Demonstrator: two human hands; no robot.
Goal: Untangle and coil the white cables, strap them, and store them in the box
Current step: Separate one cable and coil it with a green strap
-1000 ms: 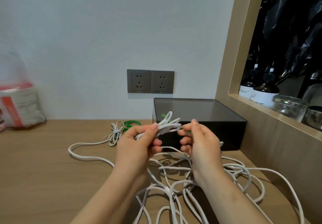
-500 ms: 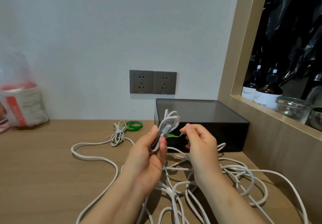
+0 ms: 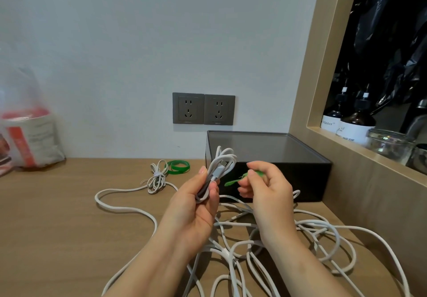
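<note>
Wooden desk (image 3: 57,227): left hand (image 3: 194,215) grips a coiled cable (image 3: 221,165), right hand (image 3: 270,195) pinches a green strap (image 3: 233,181); slack grip could unspool it

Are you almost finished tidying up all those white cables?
Not nearly. One small bundle lies coiled and tied on the table, not yet boxed. The left hand grips a second coiled cable while the right hand pinches a green strap beside it, not yet wrapped. A big tangle of cables waits in front of the black box.
</note>
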